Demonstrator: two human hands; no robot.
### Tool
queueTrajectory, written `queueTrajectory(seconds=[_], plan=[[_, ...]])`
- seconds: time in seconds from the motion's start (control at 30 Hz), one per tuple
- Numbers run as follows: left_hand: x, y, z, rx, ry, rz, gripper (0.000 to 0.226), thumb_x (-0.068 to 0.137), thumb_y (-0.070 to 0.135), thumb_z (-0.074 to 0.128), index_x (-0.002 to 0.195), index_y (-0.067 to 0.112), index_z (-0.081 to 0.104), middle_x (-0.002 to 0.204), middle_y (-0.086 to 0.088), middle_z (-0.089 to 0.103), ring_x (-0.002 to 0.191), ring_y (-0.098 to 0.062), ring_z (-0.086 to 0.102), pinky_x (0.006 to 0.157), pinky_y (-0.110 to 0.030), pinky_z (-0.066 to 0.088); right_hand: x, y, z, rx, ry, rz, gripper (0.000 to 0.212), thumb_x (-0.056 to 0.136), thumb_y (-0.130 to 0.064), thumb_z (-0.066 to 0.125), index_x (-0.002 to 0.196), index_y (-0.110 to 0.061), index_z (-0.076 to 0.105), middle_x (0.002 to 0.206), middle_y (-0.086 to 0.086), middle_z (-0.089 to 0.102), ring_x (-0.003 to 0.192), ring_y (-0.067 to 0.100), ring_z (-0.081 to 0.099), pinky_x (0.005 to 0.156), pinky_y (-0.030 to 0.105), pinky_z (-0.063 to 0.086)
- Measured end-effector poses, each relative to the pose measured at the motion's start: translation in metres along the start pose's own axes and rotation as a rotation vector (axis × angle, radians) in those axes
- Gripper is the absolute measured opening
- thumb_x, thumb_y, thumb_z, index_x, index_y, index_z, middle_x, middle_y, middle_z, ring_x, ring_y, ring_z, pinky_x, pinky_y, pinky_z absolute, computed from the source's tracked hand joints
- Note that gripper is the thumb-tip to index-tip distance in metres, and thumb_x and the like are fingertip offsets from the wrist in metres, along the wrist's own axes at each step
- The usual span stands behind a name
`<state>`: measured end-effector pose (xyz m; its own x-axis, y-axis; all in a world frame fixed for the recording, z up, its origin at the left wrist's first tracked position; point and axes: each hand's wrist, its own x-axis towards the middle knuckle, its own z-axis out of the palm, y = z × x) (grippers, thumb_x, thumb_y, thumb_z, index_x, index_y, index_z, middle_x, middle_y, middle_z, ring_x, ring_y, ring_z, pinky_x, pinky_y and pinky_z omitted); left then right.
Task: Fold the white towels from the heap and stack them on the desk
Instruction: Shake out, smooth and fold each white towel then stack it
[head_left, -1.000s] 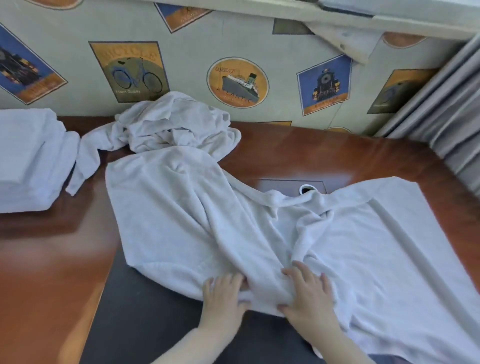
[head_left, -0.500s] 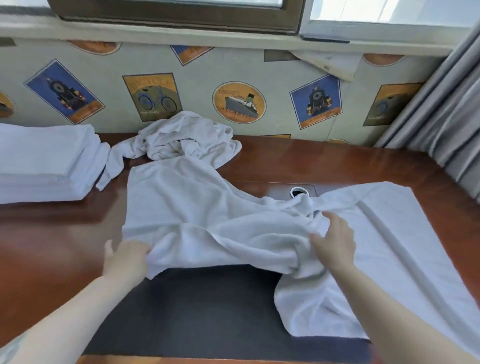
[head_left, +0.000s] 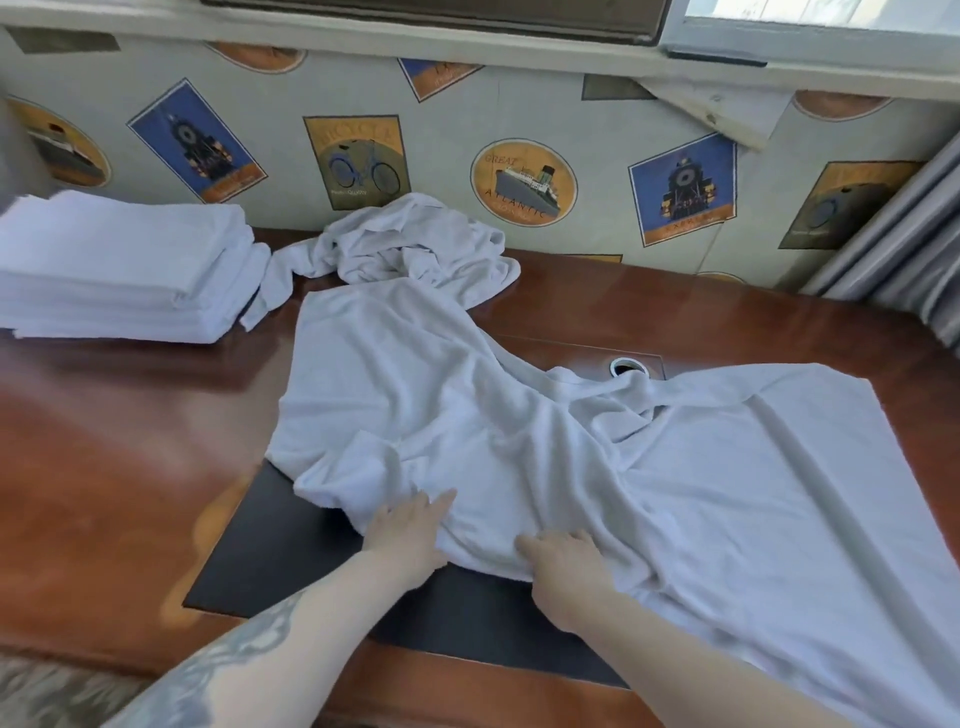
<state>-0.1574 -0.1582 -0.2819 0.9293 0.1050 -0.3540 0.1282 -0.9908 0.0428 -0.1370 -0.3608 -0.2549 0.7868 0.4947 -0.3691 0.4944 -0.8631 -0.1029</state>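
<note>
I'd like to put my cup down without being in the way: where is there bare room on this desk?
Bare wood lies left, between the folded stack, the spread towel and the dark mat. More shows at the back right. The middle is crowded: both hands are on the towel, the heap behind.

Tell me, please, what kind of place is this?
Probably a hotel room or a bedroom, though this is uncertain. A polished wooden desk stands under a window, with a grey curtain beside it and wallpaper printed with old travel pictures.
</note>
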Motion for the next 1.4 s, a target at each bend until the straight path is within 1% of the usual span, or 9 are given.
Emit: queueTrajectory(seconds=[0.13,0.27,0.43,0.63,0.7,0.83,1.07,1.23,1.4], plan=[[-0.028,-0.027,-0.007,0.017,0.049,-0.067,0.022,0.092,0.040,0.053,0.108,0.024,0.051,0.119,0.003,0.040,0.111,-0.022,0.043,0.088,-0.029,0.031,0.001,-0.043,-0.018,0.471,0.165,-0.050,0.018,0.088,-0.011,0.039,0.070,-0.017,0.035,0.068,-0.001,0.044,0.070,0.026,0.047,0.065,0.038,0.032],[-0.051,-0.067,-0.059,-0.266,0.592,0.051,0.006,0.087,0.012,0.062,0.084,0.013,0.056,0.100,0.000,0.058,0.100,-0.020,0.049,0.085,-0.030,0.034,-0.003,-0.100,-0.072,0.853,0.516,-0.069,0.030,0.092,-0.012,0.040,0.068,-0.030,0.034,0.065,-0.011,0.044,0.060,0.007,0.043,0.056,0.024,0.032],[-0.083,-0.142,-0.127,-0.590,0.751,0.068,0.035,0.081,0.013,0.057,0.067,0.028,0.029,0.057,0.003,0.038,0.053,-0.014,0.035,0.048,-0.029,0.025,-0.003,-0.171,-0.117,0.953,0.717,-0.316,0.012,0.089,-0.023,0.045,0.088,-0.035,0.046,0.082,-0.017,0.054,0.075,0.006,0.052,0.064,0.023,0.041],[-0.085,-0.222,-0.070,-0.413,-0.356,-0.048,0.036,0.070,0.036,0.060,0.105,0.039,0.056,0.104,0.013,0.064,0.095,-0.012,0.062,0.083,-0.027,0.051,0.026,-0.202,-0.042,0.162,-0.496,-0.450,0.030,0.095,-0.021,0.051,0.124,-0.019,0.059,0.131,0.007,0.060,0.122,0.024,0.053,0.105,0.035,0.031],[-0.075,-0.239,-0.051,-0.607,-0.282,-0.032,0.024,0.081,0.028,0.063,0.104,0.037,0.063,0.105,0.015,0.066,0.097,-0.004,0.063,0.083,-0.018,0.048,0.042,-0.216,-0.027,0.217,-0.621,-0.345,0.033,0.090,-0.020,0.057,0.122,-0.020,0.066,0.124,0.005,0.067,0.111,0.018,0.062,0.103,0.028,0.039],[-0.048,-0.266,-0.039,-0.681,0.350,-0.253,0.030,0.087,0.005,0.048,0.105,0.027,0.060,0.113,0.006,0.059,0.106,-0.018,0.056,0.084,-0.032,0.046,0.086,-0.261,-0.023,0.633,0.082,0.081,0.030,0.089,-0.021,0.050,0.116,-0.027,0.063,0.116,-0.008,0.065,0.104,0.012,0.060,0.085,0.024,0.044],[-0.052,-0.266,-0.001,-0.901,0.021,-0.223,0.016,0.095,0.036,0.052,0.097,0.021,0.049,0.110,-0.004,0.055,0.100,-0.020,0.057,0.087,-0.037,0.050,0.128,-0.341,-0.001,0.458,0.101,0.289,0.012,0.095,-0.026,0.044,0.105,-0.023,0.049,0.106,-0.005,0.052,0.094,0.015,0.049,0.070,0.029,0.041],[-0.051,-0.273,-0.007,-1.038,-0.242,-0.151,0.042,0.079,0.038,0.076,0.102,0.015,0.050,0.088,0.003,0.057,0.081,-0.017,0.061,0.071,-0.035,0.055,0.111,-0.313,-0.006,1.333,0.261,0.398,0.010,0.091,-0.010,0.060,0.082,-0.011,0.055,0.077,0.001,0.052,0.073,0.015,0.048,0.069,0.027,0.040],[-0.031,-0.323,-0.057,-1.101,-0.009,-0.145,0.035,0.075,0.027,0.079,0.060,0.013,0.050,0.050,0.012,0.044,0.046,-0.006,0.041,0.043,-0.018,0.031,0.102,-0.296,-0.003,1.762,0.626,0.753,0.010,0.094,-0.009,0.057,0.084,-0.009,0.056,0.074,0.004,0.052,0.066,0.016,0.049,0.065,0.028,0.043]])
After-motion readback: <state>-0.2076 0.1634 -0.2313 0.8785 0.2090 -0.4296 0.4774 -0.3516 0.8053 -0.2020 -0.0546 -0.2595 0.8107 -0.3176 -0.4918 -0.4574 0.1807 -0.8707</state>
